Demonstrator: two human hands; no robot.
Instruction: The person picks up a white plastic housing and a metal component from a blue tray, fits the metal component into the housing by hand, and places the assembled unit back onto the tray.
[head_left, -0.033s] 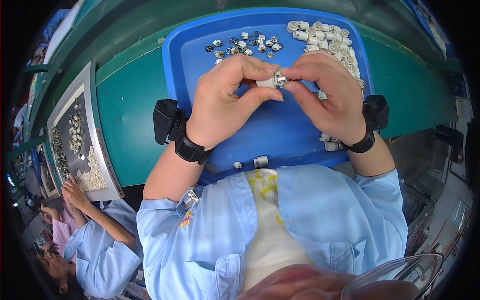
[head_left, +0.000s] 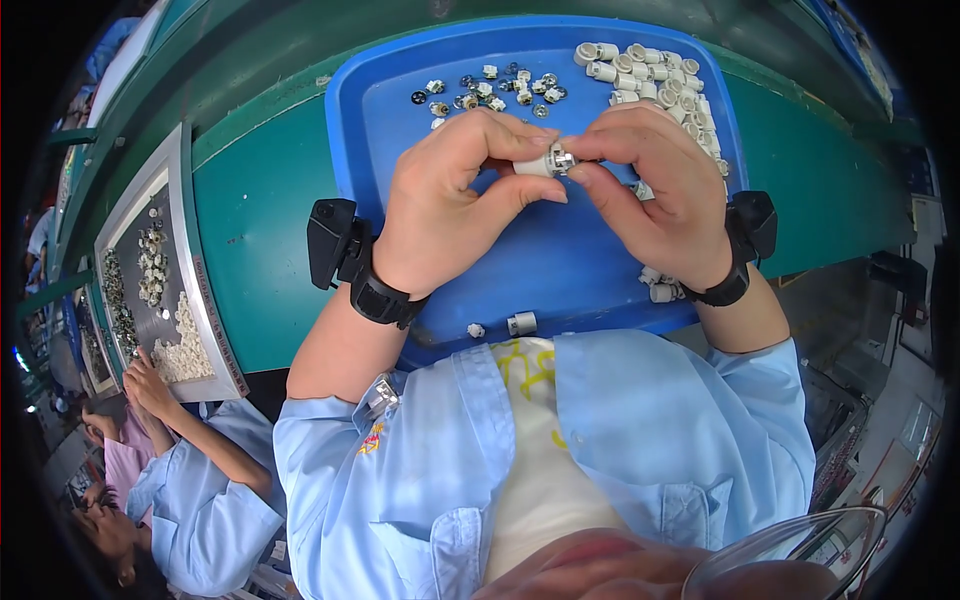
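Note:
Above the blue tray (head_left: 460,250), both hands meet over one small part. My left hand (head_left: 445,190) is closed, thumb and forefinger pinching a white cylindrical socket shell (head_left: 533,166) that lies on its side. My right hand (head_left: 655,170) pinches a small metal-and-white insert (head_left: 562,158) at the shell's right end. Whether the insert is fully seated cannot be made out. Beyond the hands lie scattered small metal-and-white inserts (head_left: 484,90). A heap of white socket shells (head_left: 665,75) fills the tray's far right corner, partly hidden by my right hand.
Near the tray's front edge lie a loose shell (head_left: 522,323) and a small white piece (head_left: 476,330). More shells (head_left: 662,288) sit beside my right wrist. Left on the green bench (head_left: 262,270), a metal-framed tray (head_left: 190,250) holds small parts; a co-worker's hands (head_left: 150,390) reach into it.

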